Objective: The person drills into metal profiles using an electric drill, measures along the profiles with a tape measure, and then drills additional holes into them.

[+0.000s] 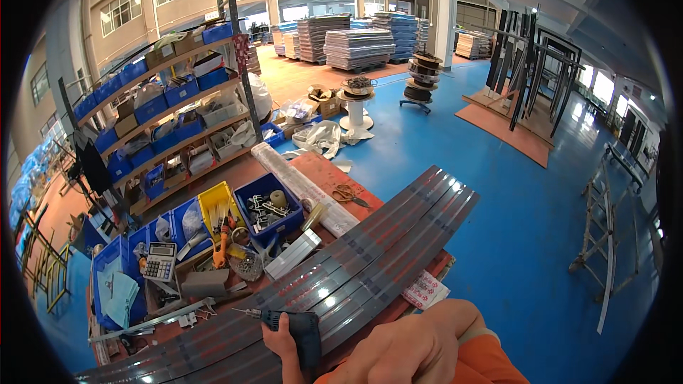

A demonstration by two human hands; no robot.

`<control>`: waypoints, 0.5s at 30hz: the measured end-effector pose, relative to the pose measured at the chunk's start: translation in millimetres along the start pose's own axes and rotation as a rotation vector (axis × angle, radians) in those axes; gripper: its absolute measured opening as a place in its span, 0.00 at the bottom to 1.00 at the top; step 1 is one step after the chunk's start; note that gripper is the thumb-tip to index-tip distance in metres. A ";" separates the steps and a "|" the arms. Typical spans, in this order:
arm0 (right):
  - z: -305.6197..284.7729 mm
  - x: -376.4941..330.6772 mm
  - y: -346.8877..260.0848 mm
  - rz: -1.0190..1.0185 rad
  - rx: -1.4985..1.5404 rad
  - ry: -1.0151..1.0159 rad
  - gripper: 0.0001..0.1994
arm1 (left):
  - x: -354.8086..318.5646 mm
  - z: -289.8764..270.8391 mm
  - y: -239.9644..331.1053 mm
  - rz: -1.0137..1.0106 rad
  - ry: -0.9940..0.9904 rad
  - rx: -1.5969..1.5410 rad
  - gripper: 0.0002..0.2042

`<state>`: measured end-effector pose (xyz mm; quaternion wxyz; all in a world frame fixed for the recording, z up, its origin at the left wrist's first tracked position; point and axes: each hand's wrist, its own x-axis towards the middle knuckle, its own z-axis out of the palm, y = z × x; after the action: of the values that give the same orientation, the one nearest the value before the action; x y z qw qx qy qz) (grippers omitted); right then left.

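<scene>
My left hand (279,342) is closed around a dark blue power drill (306,333), its thumb upright against the body. The drill's thin bit points left, over long grey metal profiles (356,270) wrapped in clear film, lying side by side across the workbench. My right hand (409,345) is large and close at the lower edge, its back toward me and its fingers curled under. Whatever those fingers may hold is hidden. Beyond the drill, a short silver metal profile (293,254) rests beside a blue bin of metal fittings (269,206).
Left on the bench are a calculator (159,262), an orange tool (221,245) and a yellow bin (219,203). Scissors (348,195) lie at the red far end. A shelf rack (163,92) with blue bins stands at left; cable spools (356,107) stand beyond on the floor.
</scene>
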<state>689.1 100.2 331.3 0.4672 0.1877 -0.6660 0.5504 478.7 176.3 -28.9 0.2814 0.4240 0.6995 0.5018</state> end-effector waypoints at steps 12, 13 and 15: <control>2.1 -3.3 1.2 0.005 -0.059 0.030 0.09 | -3.1 -0.4 8.3 0.019 -0.001 -0.038 0.24; 1.8 -3.8 1.2 0.009 -0.075 0.050 0.10 | -3.4 -0.4 9.4 0.020 -0.001 -0.040 0.24; 0.5 -4.8 2.1 0.016 -0.106 0.091 0.12 | -3.8 -0.6 11.0 0.020 -0.001 -0.033 0.24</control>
<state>689.7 99.1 326.2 0.5020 0.1320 -0.6736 0.5261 483.4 174.1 -18.5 0.2836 0.4267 0.6866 0.5159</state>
